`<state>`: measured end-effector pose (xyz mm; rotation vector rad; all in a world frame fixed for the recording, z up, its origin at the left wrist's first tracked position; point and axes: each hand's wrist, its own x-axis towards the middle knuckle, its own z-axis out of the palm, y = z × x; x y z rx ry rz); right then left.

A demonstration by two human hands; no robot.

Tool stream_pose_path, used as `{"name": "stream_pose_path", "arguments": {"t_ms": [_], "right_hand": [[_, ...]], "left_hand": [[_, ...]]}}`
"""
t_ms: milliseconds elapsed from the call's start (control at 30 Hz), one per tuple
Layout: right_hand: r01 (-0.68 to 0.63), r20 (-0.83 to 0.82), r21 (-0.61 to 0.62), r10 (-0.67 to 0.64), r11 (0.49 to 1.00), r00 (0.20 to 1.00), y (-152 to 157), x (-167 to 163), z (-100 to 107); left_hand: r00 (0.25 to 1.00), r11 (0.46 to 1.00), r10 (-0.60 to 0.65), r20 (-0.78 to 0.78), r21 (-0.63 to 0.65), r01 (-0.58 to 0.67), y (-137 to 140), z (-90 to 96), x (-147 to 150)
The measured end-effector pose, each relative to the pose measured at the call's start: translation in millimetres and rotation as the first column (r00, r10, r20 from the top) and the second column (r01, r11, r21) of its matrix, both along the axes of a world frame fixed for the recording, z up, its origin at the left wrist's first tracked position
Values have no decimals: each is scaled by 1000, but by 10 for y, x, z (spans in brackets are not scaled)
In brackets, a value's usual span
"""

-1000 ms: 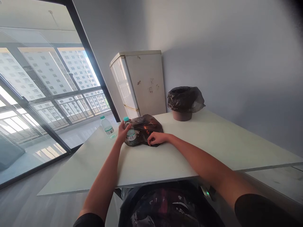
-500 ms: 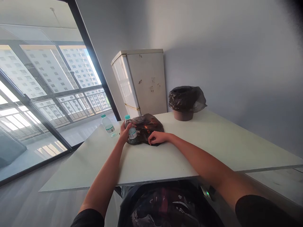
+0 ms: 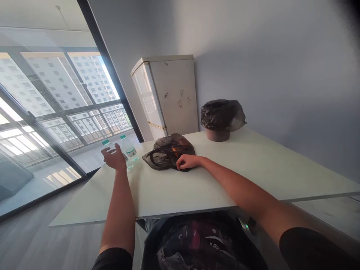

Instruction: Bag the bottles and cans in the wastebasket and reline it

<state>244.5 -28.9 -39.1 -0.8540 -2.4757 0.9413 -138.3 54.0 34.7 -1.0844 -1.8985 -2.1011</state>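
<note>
On the left of the table, my left hand is curved round a clear plastic bottle with a green cap; the palm hides much of its body. Just right of it, a second clear bottle, also green-capped, stands on the table. A dark, see-through plastic bag lies crumpled at the middle. Its right end is pinched under the curled fingers of my right hand, which rests on the table. What the bag contains cannot be made out.
Toward the back of the white table stands a brownish bin lined with a black bag. Behind the table is an old white refrigerator, with a sliding glass door to the left.
My left hand has carried its bottle leftward, from in front of the bag to beside the other bottle. The right hand stays at the bag.
</note>
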Motion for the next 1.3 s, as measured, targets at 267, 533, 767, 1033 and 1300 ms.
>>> {"name": "stream_pose_path", "arguments": {"t_ms": [267,533,767,1033,1300], "right_hand": [[-11,10,0,11,1000,1000,2,2,-11],[-13,5,13,13,1000,1000,21,3,-25],[-13,10,21,13,1000,1000,11,2,-6],[-10,9,22,10,1000,1000,2,0,1],[-9,3,20,9,1000,1000,4,3,-9]], "left_hand": [[995,989,-83,-50,-130,76,13,-122,67],[987,992,-89,-134,-99,76,-48,-82,122],[980,995,-28,-199,-99,8,-13,-65,86],[963,993,45,-267,-93,-72,-23,-6,36],[951,991,87,-295,-69,-112,-29,24,18]]}}
